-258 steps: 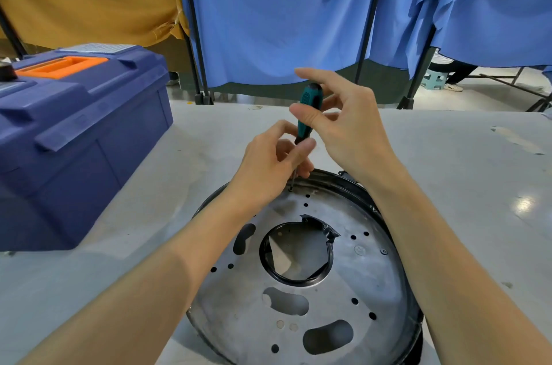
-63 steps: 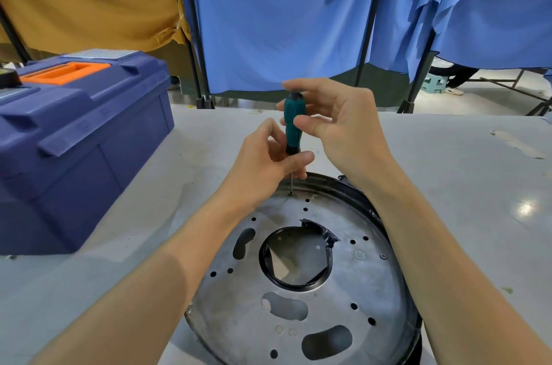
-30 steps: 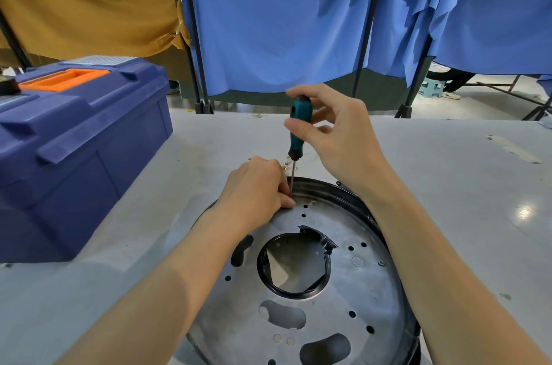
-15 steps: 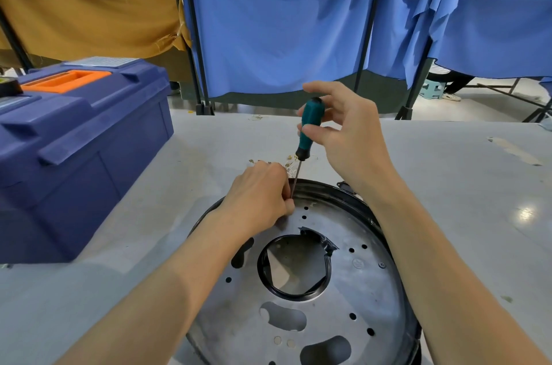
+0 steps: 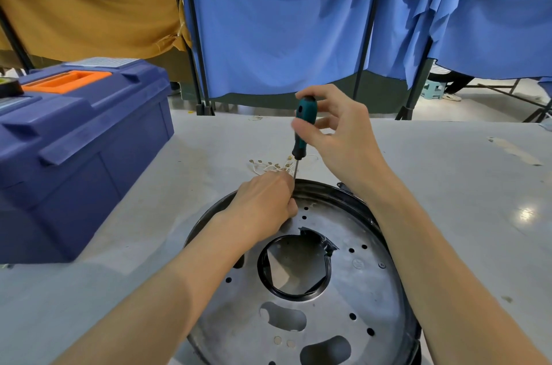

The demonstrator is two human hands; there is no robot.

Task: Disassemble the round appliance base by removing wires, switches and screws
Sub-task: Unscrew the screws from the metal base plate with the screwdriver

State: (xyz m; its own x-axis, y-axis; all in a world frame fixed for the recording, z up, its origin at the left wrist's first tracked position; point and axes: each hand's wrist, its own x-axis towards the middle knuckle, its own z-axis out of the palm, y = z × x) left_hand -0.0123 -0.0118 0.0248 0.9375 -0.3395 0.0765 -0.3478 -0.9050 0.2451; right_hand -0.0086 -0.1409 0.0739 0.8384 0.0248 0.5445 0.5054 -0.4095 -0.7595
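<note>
Since the earlier frames my left hand [image 5: 263, 203] has dropped from the shaft of the screwdriver [image 5: 301, 128] to the far rim of the round appliance base [image 5: 358, 290], and the tool has risen a little with its handle tipped to the right. Head view: the base lies flat on the grey table [image 5: 448, 185] directly in front of me, under both forearms. My right hand [image 5: 337, 137] pinches the teal handle between thumb and fingertips above the far rim, with the other fingers fanned loosely. My left hand is curled knuckles-up on the far rim where the shaft tip disappears behind it, so I cannot tell what its fingers pinch, if anything. A tangle of loose pale wires [image 5: 268, 166] lies on the table just beyond the far rim, and a blue toolbox [image 5: 83, 155] stands to the left of the base, apart from it. Step in hand, as I judge it: extracting a screw at the far rim. The next move calls for lifting the freed fastener clear and setting it aside, then reseating the tip in the next head. The base is a shallow dull-silver plate in a black rim. It is pierced by small round holes and oblong cut-outs, and its large central opening has a black collar, jagged at one spot.
</note>
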